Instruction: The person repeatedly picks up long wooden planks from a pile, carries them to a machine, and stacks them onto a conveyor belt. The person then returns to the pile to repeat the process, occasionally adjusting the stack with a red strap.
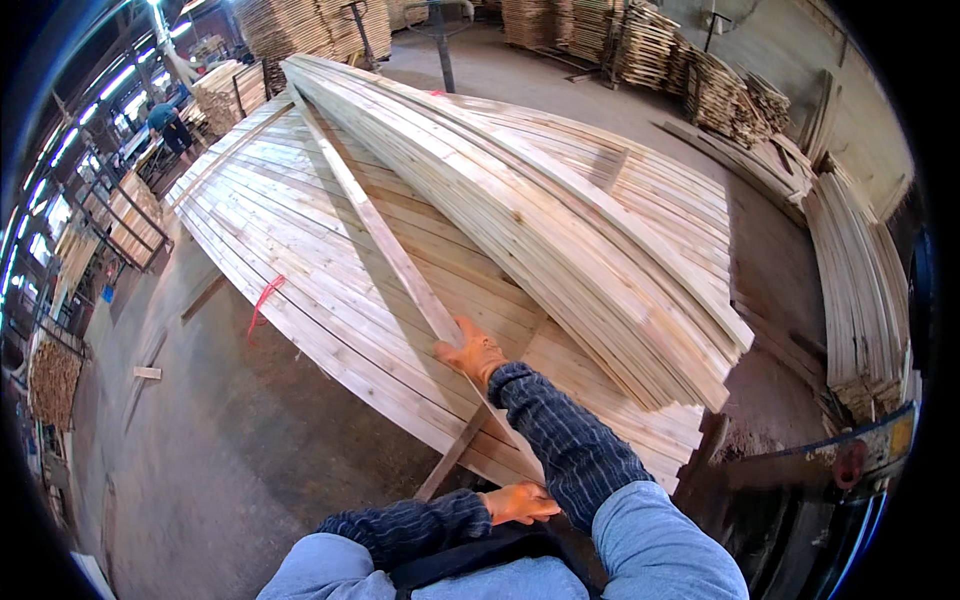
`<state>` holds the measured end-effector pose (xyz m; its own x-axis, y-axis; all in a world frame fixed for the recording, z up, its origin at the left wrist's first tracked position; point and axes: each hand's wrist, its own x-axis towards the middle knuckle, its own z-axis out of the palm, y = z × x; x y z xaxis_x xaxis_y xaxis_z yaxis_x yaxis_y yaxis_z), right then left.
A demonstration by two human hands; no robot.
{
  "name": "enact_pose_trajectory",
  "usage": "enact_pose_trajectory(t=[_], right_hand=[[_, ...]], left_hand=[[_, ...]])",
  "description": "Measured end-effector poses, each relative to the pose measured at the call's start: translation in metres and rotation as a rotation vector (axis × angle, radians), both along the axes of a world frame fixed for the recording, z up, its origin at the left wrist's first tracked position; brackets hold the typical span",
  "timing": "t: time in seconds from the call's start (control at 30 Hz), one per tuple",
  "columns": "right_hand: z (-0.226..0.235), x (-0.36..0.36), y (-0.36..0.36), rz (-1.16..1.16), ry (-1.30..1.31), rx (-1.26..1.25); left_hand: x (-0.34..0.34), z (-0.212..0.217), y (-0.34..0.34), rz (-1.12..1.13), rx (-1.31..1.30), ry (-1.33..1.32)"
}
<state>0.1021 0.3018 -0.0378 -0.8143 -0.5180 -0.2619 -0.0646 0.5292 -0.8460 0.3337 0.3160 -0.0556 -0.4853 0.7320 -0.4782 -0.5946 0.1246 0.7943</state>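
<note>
A long, narrow wooden board (385, 237) slants from the far end of a wide layer of planks (330, 290) toward me. My right hand (472, 352), in an orange glove, is closed around it partway along. Close to my body, my left hand (518, 503), gloved too, has its fingers closed at the board's near end; my right sleeve partly hides that spot. Right of the board, a tall pile of similar boards (540, 220) rests on the plank layer, its near ends slightly staggered.
A red tie (266, 300) hangs at the layer's left edge. A crosspiece (452, 453) juts out below it. More stacked lumber stands at the back (310, 30) and right (860, 290). A person (168, 125) bends over at far left. Dark machinery (830, 490) stands at lower right.
</note>
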Motion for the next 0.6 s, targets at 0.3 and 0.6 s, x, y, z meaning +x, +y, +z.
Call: enact_pose_trajectory(t=[0.3,0.6], right_hand=[[-0.021,-0.025,-0.015,-0.028,-0.106,-0.091],[-0.013,-0.017,0.034,0.233,0.006,0.098]], left_hand=[[-0.130,0.003,-0.112,1.370,-0.035,0.091],[-0.131,-0.063,-0.069,1.339,0.184,-0.179]])
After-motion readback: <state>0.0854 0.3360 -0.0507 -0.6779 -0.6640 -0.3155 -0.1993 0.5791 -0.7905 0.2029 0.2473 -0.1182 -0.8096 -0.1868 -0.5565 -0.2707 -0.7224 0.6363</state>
